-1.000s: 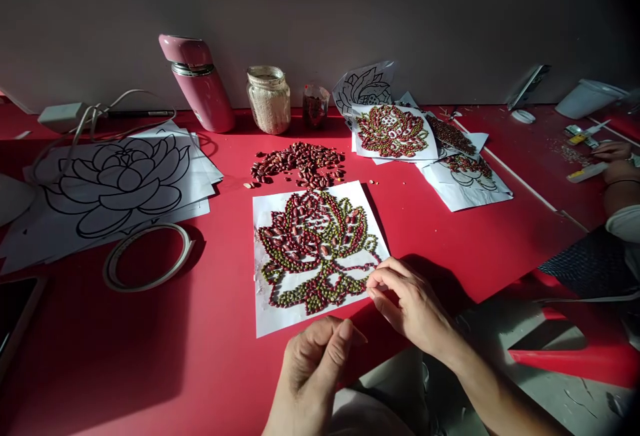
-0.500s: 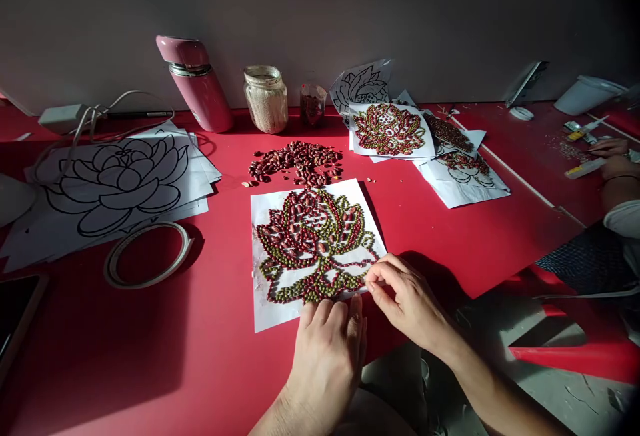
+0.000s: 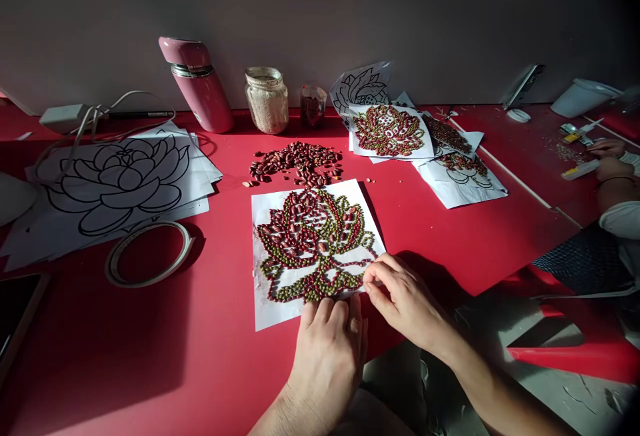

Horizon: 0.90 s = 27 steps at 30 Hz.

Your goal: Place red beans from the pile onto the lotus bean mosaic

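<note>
A white sheet (image 3: 266,316) bears a flower pattern of red and green beans (image 3: 310,243) in front of me. My left hand (image 3: 327,349) rests on its near edge, fingers together and curled down; whatever lies beneath them is hidden. At the sheet's right edge, my right hand (image 3: 400,296) has thumb and fingertips pinched together beside the bean outline. Anything between those fingertips is too small to make out. Just beyond the sheet lies a pile of dark red beans (image 3: 300,161).
Along the wall stand a pink bottle (image 3: 200,86), a glass jar (image 3: 267,99) and a small cup (image 3: 313,106). Flower drawings (image 3: 125,176) and a tape roll (image 3: 149,253) lie left. Bean pictures (image 3: 390,131) lie at back right. Another person's hand (image 3: 607,149) is far right.
My right hand has shifted very slightly left at the sheet's edge. The left hand stays in place, and the view has moved a little.
</note>
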Each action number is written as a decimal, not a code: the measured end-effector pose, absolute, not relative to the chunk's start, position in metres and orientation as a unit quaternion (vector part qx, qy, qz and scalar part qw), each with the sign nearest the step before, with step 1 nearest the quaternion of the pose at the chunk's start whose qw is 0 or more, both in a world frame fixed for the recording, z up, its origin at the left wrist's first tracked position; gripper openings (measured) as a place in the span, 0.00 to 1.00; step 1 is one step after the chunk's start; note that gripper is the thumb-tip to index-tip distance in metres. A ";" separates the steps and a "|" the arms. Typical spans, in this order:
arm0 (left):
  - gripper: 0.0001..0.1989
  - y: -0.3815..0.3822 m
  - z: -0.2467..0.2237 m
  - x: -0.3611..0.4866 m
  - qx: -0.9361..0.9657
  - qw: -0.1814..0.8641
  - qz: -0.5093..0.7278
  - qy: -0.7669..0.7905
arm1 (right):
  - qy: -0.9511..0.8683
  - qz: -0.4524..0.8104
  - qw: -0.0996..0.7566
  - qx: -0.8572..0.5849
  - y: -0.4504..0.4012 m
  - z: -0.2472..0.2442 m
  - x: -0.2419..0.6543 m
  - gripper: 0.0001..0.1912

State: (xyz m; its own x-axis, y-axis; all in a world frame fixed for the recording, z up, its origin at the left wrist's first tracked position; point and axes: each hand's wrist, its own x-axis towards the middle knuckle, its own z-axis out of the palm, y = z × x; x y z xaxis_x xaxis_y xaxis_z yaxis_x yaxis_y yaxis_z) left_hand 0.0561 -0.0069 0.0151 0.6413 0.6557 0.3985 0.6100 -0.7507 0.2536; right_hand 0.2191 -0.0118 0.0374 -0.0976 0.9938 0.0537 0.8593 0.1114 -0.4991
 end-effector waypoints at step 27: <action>0.10 -0.007 0.014 0.057 0.896 0.058 0.262 0.355 | -0.701 0.190 0.194 -0.660 -0.012 0.038 0.215 0.05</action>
State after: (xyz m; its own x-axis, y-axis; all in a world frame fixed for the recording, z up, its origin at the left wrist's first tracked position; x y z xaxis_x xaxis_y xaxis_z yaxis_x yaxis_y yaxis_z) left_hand 0.0572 -0.0067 0.0145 0.6113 0.6659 0.4278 0.6049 -0.7416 0.2901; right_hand 0.2151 -0.0116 0.0377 -0.0537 0.9983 0.0224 0.8509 0.0575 -0.5222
